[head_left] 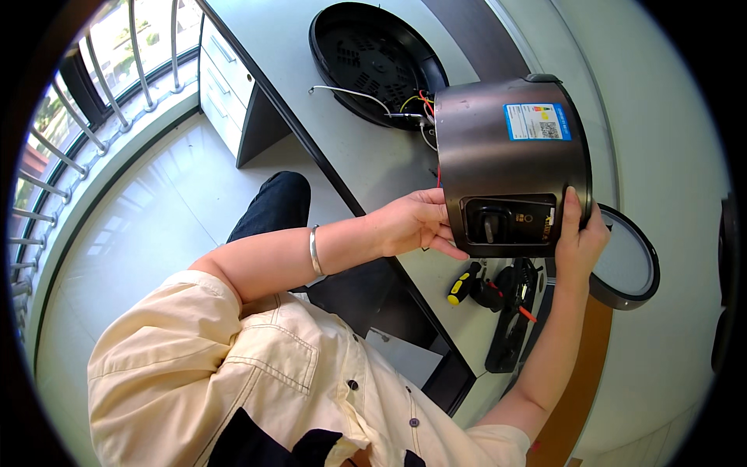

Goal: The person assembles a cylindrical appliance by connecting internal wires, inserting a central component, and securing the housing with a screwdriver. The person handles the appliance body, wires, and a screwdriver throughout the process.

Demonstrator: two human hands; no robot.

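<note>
A brown metallic cooker housing (482, 148) lies tipped on its side between my hands, its black control panel with a knob (492, 224) facing me. My left hand (420, 224) grips the housing's open left edge, fingers curled under it. At the opposite end my right hand (582, 233) holds the rim, thumb on the outer wall. A blue-edged label (537, 122) is stuck on the wall. Beyond it lies the round black base (373, 58) with vent slots. White, yellow and red wires (424, 101) run between base and housing. The housing's inside is hidden.
Below the housing lie a yellow-and-black screwdriver (464, 285) and other dark tools on the white desk (272, 31). A round glass lid with a dark rim (626, 261) is by my right hand. White drawers (226, 74) stand at the left, near a barred window.
</note>
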